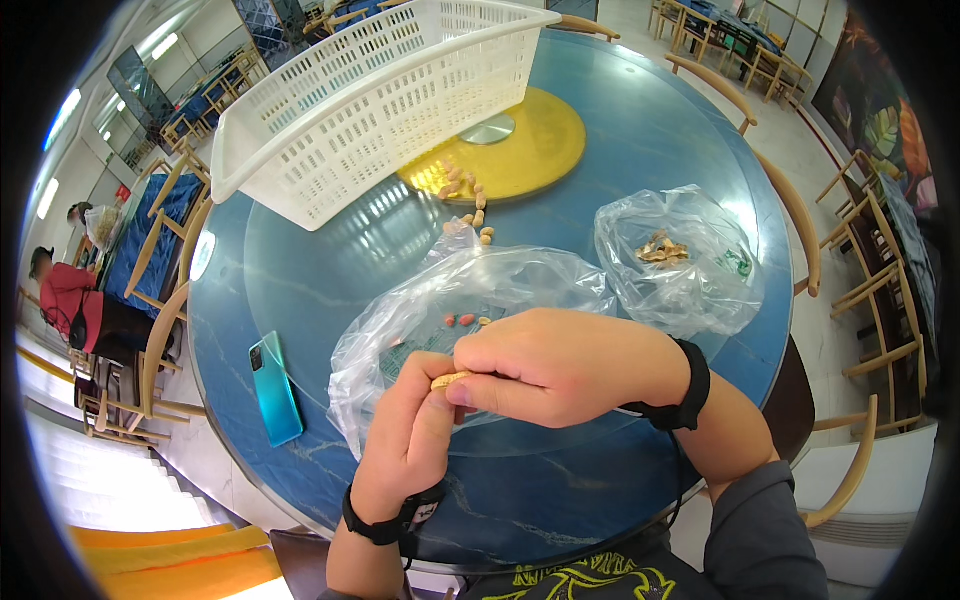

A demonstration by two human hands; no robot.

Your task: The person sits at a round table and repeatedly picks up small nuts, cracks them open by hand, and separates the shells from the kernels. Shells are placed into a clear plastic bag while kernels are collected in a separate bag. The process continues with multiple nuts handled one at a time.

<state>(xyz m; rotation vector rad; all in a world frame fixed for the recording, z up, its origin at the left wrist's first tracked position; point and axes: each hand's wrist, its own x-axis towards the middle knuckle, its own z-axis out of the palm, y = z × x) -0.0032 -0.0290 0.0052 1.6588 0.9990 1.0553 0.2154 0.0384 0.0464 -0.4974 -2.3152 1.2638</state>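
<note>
My left hand [416, 427] and my right hand [547, 367] meet over a clear plastic bag [375, 330], both pinching one unshelled peanut [450, 379] between thumbs and fingers. On that bag, beyond my hands, lie reddish peanut kernels [466, 319] and a small pale piece. Several unshelled peanuts [478, 199] trail from the edge of the yellow turntable onto the glass top behind the bag. To the right, a second clear plastic bag [679, 292] holds broken peanut shells [661, 249]. The far fingers of both hands are partly hidden.
A white slotted plastic basket [375, 135] stands across the yellow turntable [555, 142] on the round blue marbled table [637, 90]. A teal smartphone [276, 390] lies at the left. Wooden chairs [787, 202] surround the table. A person in red [71, 300] sits far left, with someone else beyond.
</note>
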